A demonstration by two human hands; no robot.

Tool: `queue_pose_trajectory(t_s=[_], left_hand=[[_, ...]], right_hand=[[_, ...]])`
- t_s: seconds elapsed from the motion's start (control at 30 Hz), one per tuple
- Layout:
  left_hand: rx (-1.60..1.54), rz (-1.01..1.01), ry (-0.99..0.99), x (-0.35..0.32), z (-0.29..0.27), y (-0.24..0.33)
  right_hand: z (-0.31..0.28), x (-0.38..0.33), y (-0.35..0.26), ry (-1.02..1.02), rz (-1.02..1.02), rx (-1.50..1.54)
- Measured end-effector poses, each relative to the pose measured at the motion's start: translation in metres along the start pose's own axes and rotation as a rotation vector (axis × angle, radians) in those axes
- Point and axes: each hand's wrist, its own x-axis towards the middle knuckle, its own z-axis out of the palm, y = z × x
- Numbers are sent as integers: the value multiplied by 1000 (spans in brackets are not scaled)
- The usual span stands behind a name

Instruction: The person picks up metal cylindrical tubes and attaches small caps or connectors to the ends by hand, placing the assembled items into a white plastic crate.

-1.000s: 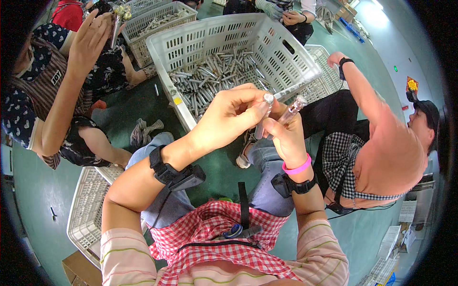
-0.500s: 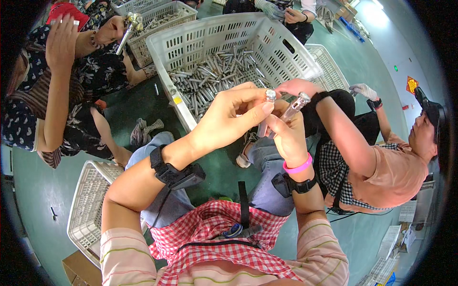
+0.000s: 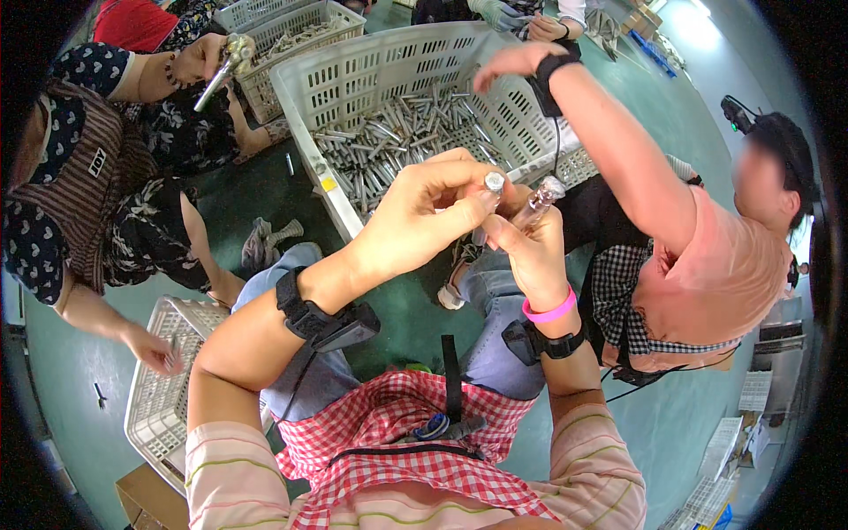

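My left hand (image 3: 422,216) and my right hand (image 3: 523,252) meet in front of me, above my knees. The left fingers pinch the capped end of a small silver metal tube (image 3: 491,187). The right hand grips that tube lower down together with a clear tube (image 3: 541,200) that sticks out to the right. Both wrists carry black straps; a pink band sits on the right wrist. Just beyond my hands stands a big white plastic crate (image 3: 353,79) with several metal tubes (image 3: 397,141) lying in it.
A person in a peach shirt (image 3: 707,265) sits at my right and reaches an arm (image 3: 583,97) over the crate. At my left a person in a patterned dress (image 3: 79,177) holds a metal part and touches a white basket (image 3: 159,389) on the green floor. Another crate (image 3: 291,26) stands behind.
The arm of the person on the right has swung up and over the crate. The person on the left lowered one hand to the basket. My hands stayed together on the tubes.
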Motion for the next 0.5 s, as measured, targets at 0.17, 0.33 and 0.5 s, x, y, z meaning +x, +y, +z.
queue_pose_trajectory(t_s=[0.17,0.33,0.5], left_hand=[[-63,1,163,4,2,-2],[-132,-61,216,0,3,5],[-30,-59,178,-2,4,14]], right_hand=[[5,7,-9,93,-39,-22],[15,4,-22,5,-164,-244],[16,4,-30,-58,-46,-90]])
